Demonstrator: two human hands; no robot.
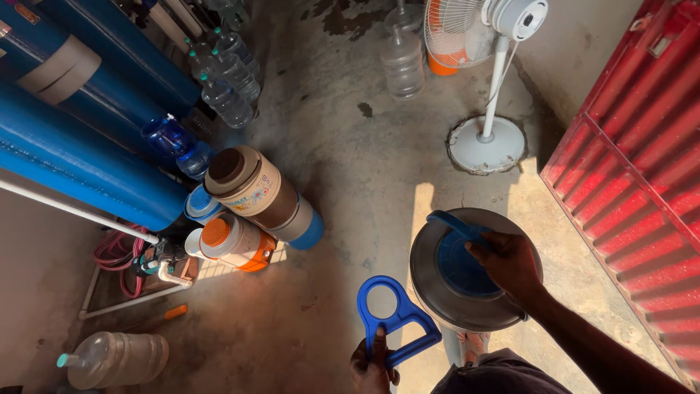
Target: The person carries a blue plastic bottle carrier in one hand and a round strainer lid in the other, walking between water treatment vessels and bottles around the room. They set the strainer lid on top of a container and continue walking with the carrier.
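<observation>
1. Right hand (510,264) reaches out over a large clear water jug (475,270), seen from above as a round grey disc. Fingers curled and closed on the blue handle (458,225) clipped at the jug's blue-capped neck (458,271).
2. The jug sits in front of the person, low in the head view, between the red metal gate (634,175) on the right and the cluster of coolers on the left. Sunlight falls on the concrete floor (350,146) beside it.
3. Left hand (373,365) is low and close to the body, fingers pinched around the grip bar of a second blue bottle carrier handle (397,321). Its ring end points up and away, free of any bottle.
4. The two hands are near each other but apart; the carrier handle does not touch the jug.
5. Left of the floor: a brown-and-cream drink cooler (251,191) and an orange-lidded cooler (235,242), touching one another.
6. Behind them, long blue filter tanks (80,157) and white pipes (73,210), with a row of clear water bottles (227,80) alongside.
7. Bottom left corner: an empty jug lying on its side (117,357).
8. Far side: a white pedestal fan (490,73) on its round base, and another clear jug (403,62) just beside it.
</observation>
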